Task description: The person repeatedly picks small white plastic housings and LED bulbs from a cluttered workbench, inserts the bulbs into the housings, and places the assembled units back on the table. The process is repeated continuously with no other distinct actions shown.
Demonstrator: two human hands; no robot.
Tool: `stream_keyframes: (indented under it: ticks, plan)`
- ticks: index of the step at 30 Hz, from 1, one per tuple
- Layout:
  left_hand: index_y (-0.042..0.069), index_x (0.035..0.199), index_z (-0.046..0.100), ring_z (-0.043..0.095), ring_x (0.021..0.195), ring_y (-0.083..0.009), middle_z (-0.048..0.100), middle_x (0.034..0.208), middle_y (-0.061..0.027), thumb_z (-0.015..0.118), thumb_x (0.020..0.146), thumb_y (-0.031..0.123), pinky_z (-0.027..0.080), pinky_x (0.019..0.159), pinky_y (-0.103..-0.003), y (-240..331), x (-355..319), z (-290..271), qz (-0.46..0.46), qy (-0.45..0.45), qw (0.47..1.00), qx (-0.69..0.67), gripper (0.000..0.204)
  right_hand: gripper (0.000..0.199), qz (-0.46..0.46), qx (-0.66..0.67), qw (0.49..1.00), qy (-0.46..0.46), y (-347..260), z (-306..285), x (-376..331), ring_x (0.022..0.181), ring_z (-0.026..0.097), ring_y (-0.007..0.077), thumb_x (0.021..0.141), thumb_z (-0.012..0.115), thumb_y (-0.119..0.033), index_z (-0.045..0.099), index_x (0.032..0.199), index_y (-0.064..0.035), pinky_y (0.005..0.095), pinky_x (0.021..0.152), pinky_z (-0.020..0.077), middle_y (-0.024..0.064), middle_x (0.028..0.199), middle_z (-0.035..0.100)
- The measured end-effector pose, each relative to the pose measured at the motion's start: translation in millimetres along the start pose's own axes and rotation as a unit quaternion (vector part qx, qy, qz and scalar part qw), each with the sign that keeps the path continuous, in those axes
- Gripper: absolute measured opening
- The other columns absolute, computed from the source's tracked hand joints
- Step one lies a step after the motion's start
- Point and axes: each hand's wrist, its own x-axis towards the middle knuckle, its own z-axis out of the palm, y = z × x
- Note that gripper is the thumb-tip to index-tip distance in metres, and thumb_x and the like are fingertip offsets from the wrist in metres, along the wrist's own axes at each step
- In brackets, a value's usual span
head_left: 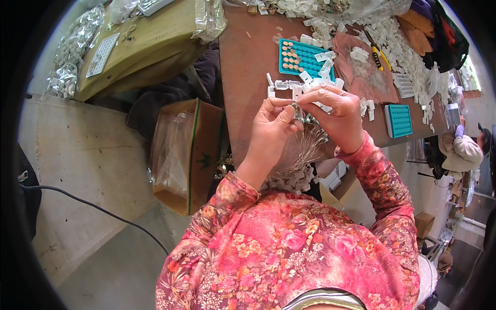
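Note:
My left hand and my right hand meet over the near part of the brown table. Both are closed, thumbs and fingers pinching a small metallic-looking piece whose exact kind I cannot make out. Thin wires hang in a loose bundle just below the fingers. Beyond my hands lie several small white plastic cases, some opened out. A teal tray with round copper-coloured discs in its left part stands behind them, partly covered by white cases.
A pink cloth lies right of the tray, with a yellow-and-black hand tool on it. A second teal tray sits at the right edge. White pieces heap behind. A cardboard box stands left; another person is far right.

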Motion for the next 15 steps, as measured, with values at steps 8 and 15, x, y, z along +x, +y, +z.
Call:
stream_keyframes:
  ticks: [8,15]
  plan:
    - [0.005,0.104,0.057,0.056,0.075,-0.0068,0.062,0.094,-0.0022,0.059,0.096,0.01,0.049,0.066,-0.023,3,-4,8,0.007,0.002,0.999,0.049,0.01,0.012,0.016,0.007,0.998,-0.06,1,-10,4,0.073,0.069,0.0227,0.073,0.073,-0.001,0.07,0.084,-0.0046,0.0295,0.064,0.0537,0.0092,0.081,0.069]
    - [0.003,0.103,0.055,0.063,0.066,-0.0118,0.064,0.091,-0.0067,0.062,0.095,0.01,0.051,0.06,-0.02,3,-4,4,0.008,0.013,0.999,0.047,0.013,0.01,0.048,0.015,0.996,-0.073,-2,-7,6,0.073,0.068,0.0256,0.073,0.071,-0.001,0.07,0.083,-0.0032,0.0305,0.066,0.0537,0.0089,0.079,0.069]
